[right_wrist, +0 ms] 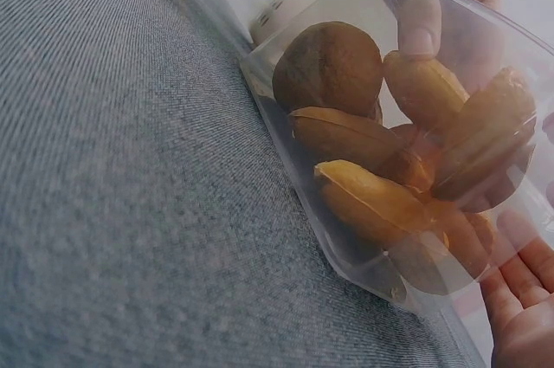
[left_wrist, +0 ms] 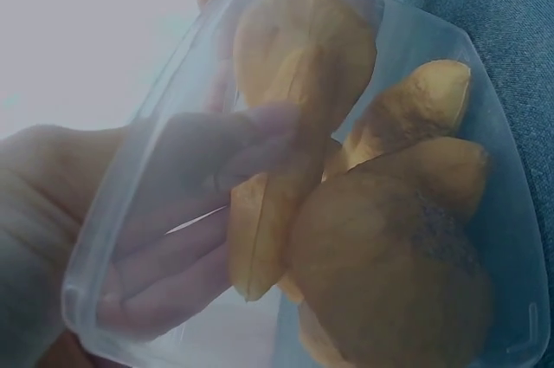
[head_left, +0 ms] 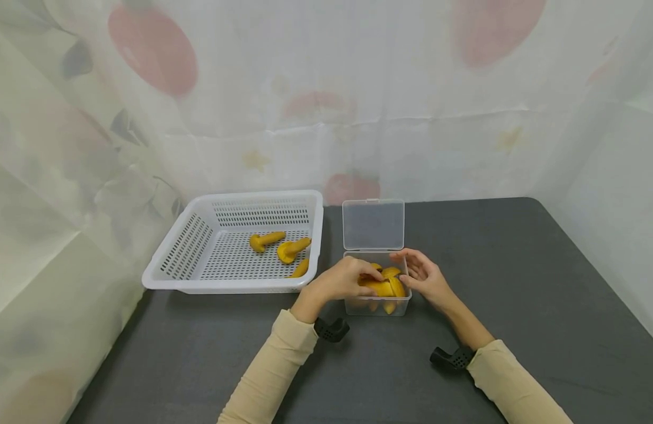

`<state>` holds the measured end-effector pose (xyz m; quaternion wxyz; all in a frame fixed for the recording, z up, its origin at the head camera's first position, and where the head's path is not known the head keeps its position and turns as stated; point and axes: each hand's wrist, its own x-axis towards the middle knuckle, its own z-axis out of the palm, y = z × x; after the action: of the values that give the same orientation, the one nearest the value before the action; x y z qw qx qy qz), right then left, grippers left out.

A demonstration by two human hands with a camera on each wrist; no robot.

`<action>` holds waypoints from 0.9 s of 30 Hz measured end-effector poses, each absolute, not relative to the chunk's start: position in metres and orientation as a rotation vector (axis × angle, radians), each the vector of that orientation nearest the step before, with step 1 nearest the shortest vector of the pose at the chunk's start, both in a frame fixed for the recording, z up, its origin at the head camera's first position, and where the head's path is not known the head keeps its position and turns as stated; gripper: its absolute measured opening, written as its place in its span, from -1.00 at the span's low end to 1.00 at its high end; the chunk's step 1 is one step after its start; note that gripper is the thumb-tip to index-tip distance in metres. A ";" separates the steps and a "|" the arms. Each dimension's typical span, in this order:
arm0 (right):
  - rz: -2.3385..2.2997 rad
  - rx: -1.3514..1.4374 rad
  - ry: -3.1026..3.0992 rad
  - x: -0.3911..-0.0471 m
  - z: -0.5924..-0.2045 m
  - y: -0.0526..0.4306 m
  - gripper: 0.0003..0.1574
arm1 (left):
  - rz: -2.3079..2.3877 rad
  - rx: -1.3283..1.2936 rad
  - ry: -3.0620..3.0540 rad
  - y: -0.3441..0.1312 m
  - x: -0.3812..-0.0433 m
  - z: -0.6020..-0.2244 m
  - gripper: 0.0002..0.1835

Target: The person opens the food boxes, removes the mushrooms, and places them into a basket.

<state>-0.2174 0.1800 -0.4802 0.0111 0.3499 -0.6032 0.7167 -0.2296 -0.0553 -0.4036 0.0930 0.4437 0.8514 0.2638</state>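
A clear plastic box (head_left: 377, 305) with its lid (head_left: 374, 225) raised at the back holds several yellow mushrooms (head_left: 391, 287). My left hand (head_left: 343, 279) reaches over the left rim into the box. Its thumb and fingers pinch the stem of one mushroom (left_wrist: 305, 117), seen through the wall in the left wrist view. Beside the box's right wall, my right hand (head_left: 426, 279) has its fingertips at the rim and back corner. The right wrist view shows the right hand's fingers (right_wrist: 526, 277) fairly straight against the box, with mushrooms (right_wrist: 372, 203) piled inside.
To the left of the box stands a white slotted basket (head_left: 199, 285) with a few more yellow mushrooms (head_left: 293, 250) at its right side. Both containers sit on a dark grey table (head_left: 496, 259). Behind it hangs a printed curtain (head_left: 411, 88).
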 end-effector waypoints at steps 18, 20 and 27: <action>2.233 1.077 -1.888 -0.217 -0.481 0.180 -0.37 | 0.898 1.336 2.617 -0.068 -0.226 -0.393 -0.67; 2.234 1.065 -1.899 -0.217 -0.480 0.180 -0.35 | 0.903 1.306 2.634 -0.071 -0.226 -0.391 -0.68; 2.226 1.050 -1.918 -0.216 -0.479 0.179 -0.34 | 0.933 1.268 2.682 -0.078 -0.225 -0.385 -0.67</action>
<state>-0.2163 0.1791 -0.4792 0.0106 0.3365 -0.6145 0.7134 -0.2248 -0.0776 -0.3846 0.0160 0.4078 0.8622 0.2999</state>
